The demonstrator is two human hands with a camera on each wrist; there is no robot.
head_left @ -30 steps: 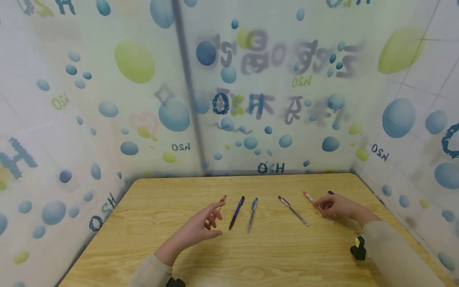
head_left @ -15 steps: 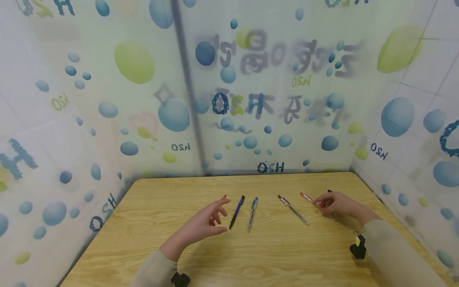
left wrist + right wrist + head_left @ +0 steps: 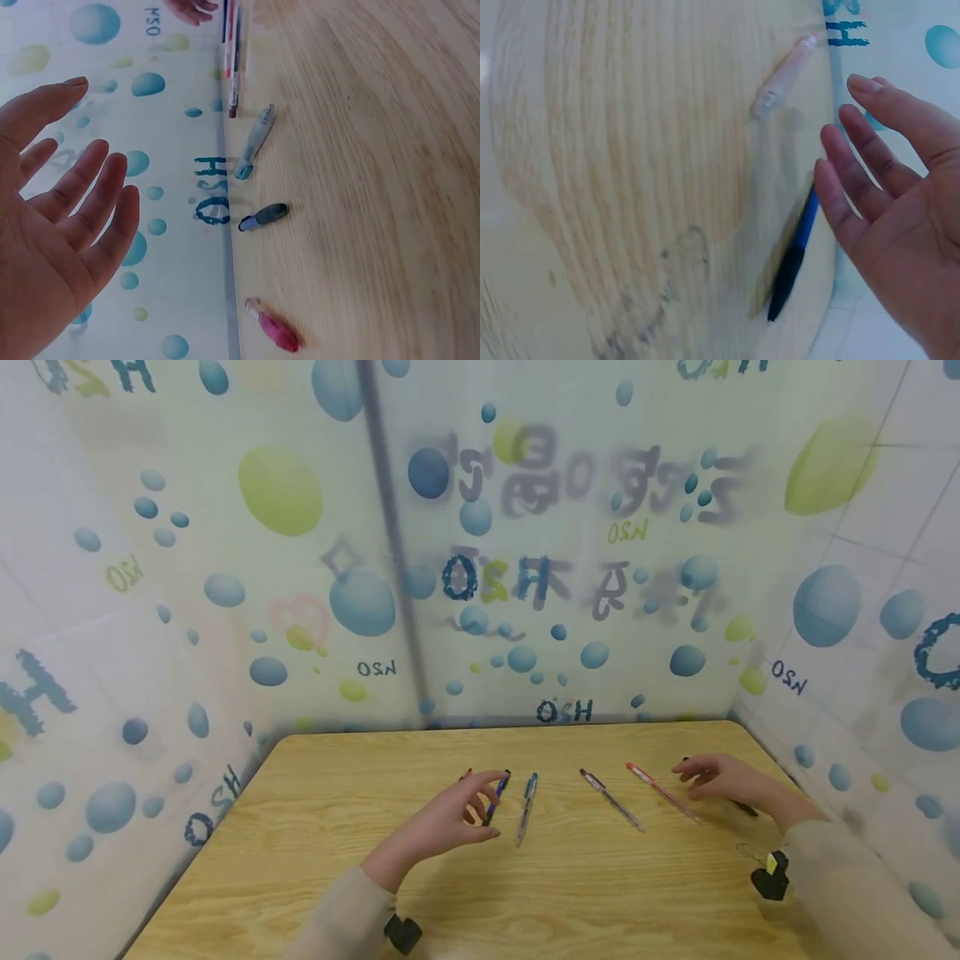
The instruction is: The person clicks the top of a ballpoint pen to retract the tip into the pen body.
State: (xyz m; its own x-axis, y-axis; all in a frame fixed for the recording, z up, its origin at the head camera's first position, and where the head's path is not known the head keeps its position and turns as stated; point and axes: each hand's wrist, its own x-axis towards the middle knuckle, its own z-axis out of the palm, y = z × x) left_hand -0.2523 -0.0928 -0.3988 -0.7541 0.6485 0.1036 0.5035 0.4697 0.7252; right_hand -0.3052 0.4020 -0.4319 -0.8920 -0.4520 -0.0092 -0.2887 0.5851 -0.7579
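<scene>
My left hand (image 3: pixel 461 814) hovers over the left pens, fingers loosely bent and holding nothing. It overlaps a blue-and-black pen (image 3: pixel 264 216) in the head view and hides most of a red pen (image 3: pixel 274 328). Just right of it lies a clear pen with a light blue top (image 3: pixel 527 810). Over on the right, my right hand (image 3: pixel 726 779) is above a blue-and-black pen (image 3: pixel 795 259), partly covering it in the head view; its fingers are relaxed around nothing. A clear pen with a red top (image 3: pixel 662 792) lies just left of that hand.
A clear pen with a brown top (image 3: pixel 612 800) lies slanted between the two groups. The wooden table (image 3: pixel 525 902) ends at a printed curtain (image 3: pixel 480 635) behind and at both sides. A dark wrist device (image 3: pixel 771 877) hangs by the right sleeve.
My left hand has moved right, from the red pen to over the blue-and-black pen. My right hand has let go of the red-topped pen, turned slightly, and shifted right over the dark pen.
</scene>
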